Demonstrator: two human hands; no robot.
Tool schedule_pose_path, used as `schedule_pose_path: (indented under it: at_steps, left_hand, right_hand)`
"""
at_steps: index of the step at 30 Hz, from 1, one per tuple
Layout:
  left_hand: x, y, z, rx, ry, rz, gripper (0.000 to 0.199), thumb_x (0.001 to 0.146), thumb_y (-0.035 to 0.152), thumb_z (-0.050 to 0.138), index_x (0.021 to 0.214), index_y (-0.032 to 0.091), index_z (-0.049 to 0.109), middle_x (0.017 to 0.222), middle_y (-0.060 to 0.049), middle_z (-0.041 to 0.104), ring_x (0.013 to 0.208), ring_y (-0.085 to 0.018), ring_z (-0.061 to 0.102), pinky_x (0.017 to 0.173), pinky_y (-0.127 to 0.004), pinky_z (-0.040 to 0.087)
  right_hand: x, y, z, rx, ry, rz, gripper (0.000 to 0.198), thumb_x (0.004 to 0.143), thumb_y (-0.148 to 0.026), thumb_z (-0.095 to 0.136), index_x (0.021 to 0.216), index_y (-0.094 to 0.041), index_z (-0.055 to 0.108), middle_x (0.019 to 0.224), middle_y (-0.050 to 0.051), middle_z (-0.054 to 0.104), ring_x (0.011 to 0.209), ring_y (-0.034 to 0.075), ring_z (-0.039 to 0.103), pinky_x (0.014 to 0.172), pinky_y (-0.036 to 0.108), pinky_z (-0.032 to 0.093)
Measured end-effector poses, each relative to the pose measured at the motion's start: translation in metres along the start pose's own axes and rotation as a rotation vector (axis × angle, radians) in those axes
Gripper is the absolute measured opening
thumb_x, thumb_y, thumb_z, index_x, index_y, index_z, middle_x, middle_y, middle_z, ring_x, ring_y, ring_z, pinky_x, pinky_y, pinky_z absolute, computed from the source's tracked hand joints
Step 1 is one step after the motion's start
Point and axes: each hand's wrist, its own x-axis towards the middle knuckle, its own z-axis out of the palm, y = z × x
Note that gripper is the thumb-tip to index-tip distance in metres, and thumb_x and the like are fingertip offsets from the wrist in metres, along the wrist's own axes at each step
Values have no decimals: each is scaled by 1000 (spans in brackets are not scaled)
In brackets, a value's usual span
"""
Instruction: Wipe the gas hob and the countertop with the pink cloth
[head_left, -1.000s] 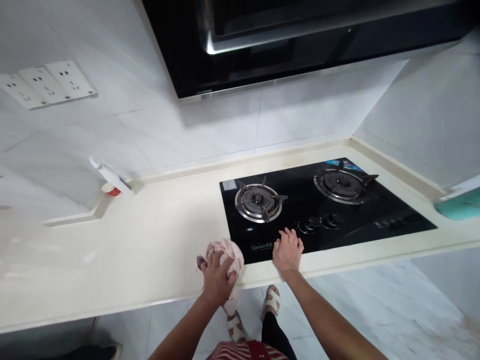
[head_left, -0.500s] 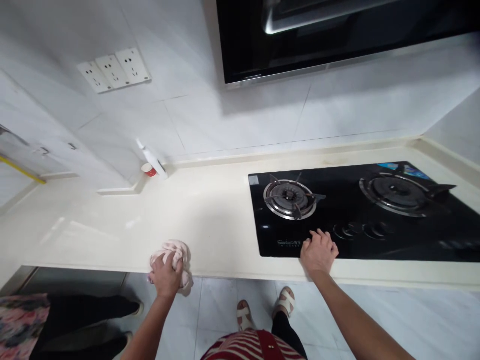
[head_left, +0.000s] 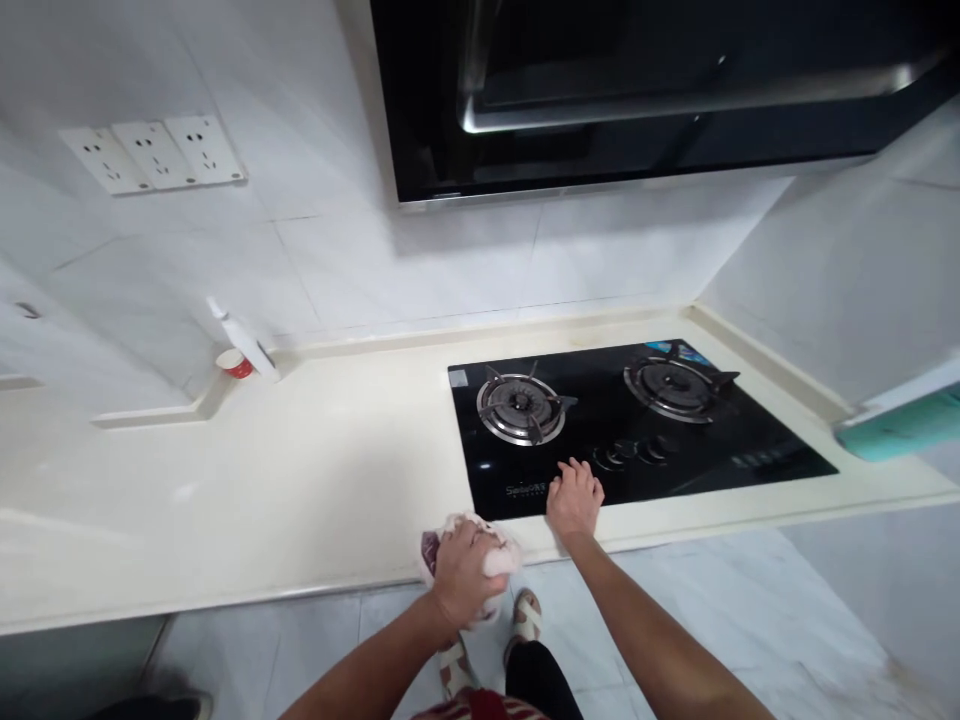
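Note:
My left hand (head_left: 463,572) is closed on a crumpled pale pink cloth (head_left: 504,556) at the front edge of the cream countertop (head_left: 300,490). Part of the cloth hangs past that edge, and a darker patch shows on its left side. Just right of it lies the front left corner of a black glass gas stove (head_left: 570,455). On the stove's front edge rests my right hand (head_left: 575,498), holding nothing, fingers slightly bent and pointing at the left burner (head_left: 521,408) and the control knobs (head_left: 634,452).
A red and white paper cup (head_left: 235,364) and a slim white bottle-like object (head_left: 244,338) stand by the back wall. The range hood (head_left: 600,100) juts out overhead. A green item (head_left: 900,425) is at the right end. Wall sockets (head_left: 154,155) are at upper left.
My left hand has carried the cloth rightward along the counter's front edge to the stove corner. My right hand stays on the stove edge. The view has turned to the right.

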Motion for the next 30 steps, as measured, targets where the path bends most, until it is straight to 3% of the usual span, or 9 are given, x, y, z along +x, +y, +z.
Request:
schedule_pose_path:
  at_steps: [4, 8, 13, 15, 17, 20, 24, 27, 30]
  left_hand:
    - [43, 29, -11, -250, 92, -99, 32, 83, 34, 65, 113, 26, 60, 102, -3, 66, 90, -18, 63, 82, -32, 53]
    - [94, 53, -22, -263, 261, -17, 37, 84, 36, 68, 118, 23, 60, 118, -8, 62, 112, -21, 58, 99, -38, 47]
    - [119, 48, 6, 77, -108, 144, 74, 74, 46, 79, 140, 30, 52, 152, -13, 44, 141, -36, 38, 107, -54, 38]
    - [107, 30, 11, 137, -160, 179, 75, 79, 48, 74, 146, 30, 46, 157, -12, 39, 144, -34, 34, 108, -52, 38]
    - [87, 1, 2, 202, -43, 143, 63, 89, 45, 63, 147, 30, 44, 158, -10, 38, 146, -29, 33, 111, -47, 36]
    - [47, -58, -39, 341, 168, -74, 49, 95, 38, 50, 144, 32, 49, 157, -10, 41, 146, -29, 35, 109, -50, 37]
    - [-6, -135, -98, 490, 213, -296, 45, 96, 40, 46, 138, 26, 56, 151, -15, 47, 144, -34, 37, 106, -57, 37]
    - [-28, -166, -116, 571, 213, -355, 47, 97, 42, 41, 138, 25, 56, 153, -13, 47, 144, -30, 37, 109, -53, 36]
    - [-33, -171, -116, 604, 229, -355, 49, 98, 44, 37, 138, 22, 55, 153, -13, 46, 144, -29, 37, 110, -51, 35]
  right_hand:
    - [2, -1, 0, 0, -5, 22, 40, 94, -24, 31, 122, -13, 58, 140, 17, 54, 142, 29, 32, 113, 51, 22]
    - [3, 1, 1, 4, -19, 27, 40, 92, -22, 35, 123, -14, 58, 140, 17, 53, 142, 29, 32, 113, 51, 22]
    - [5, 1, 1, 5, -46, 32, 40, 91, -19, 34, 123, -14, 57, 142, 17, 52, 143, 29, 31, 113, 51, 22]
    - [6, 1, 1, 33, -42, 41, 38, 92, -20, 34, 121, -16, 58, 141, 17, 53, 142, 29, 32, 113, 52, 22]
    - [7, 2, 1, 92, -18, 51, 38, 93, -22, 33, 120, -16, 59, 138, 16, 54, 141, 29, 34, 113, 52, 22]
    - [6, 4, -5, 238, 62, 96, 39, 95, -28, 31, 121, -17, 58, 134, 16, 54, 133, 29, 41, 110, 52, 26]
    - [4, -8, -22, 363, 118, -3, 43, 94, -41, 40, 126, -18, 56, 137, 18, 48, 130, 31, 41, 106, 52, 32]
    - [12, -39, -38, 309, -126, -240, 50, 89, -49, 53, 133, -25, 55, 147, 13, 41, 135, 33, 35, 109, 52, 30]
    - [26, -72, -46, 171, -423, -257, 63, 82, -56, 64, 138, -31, 54, 157, 11, 30, 138, 41, 27, 105, 61, 28]
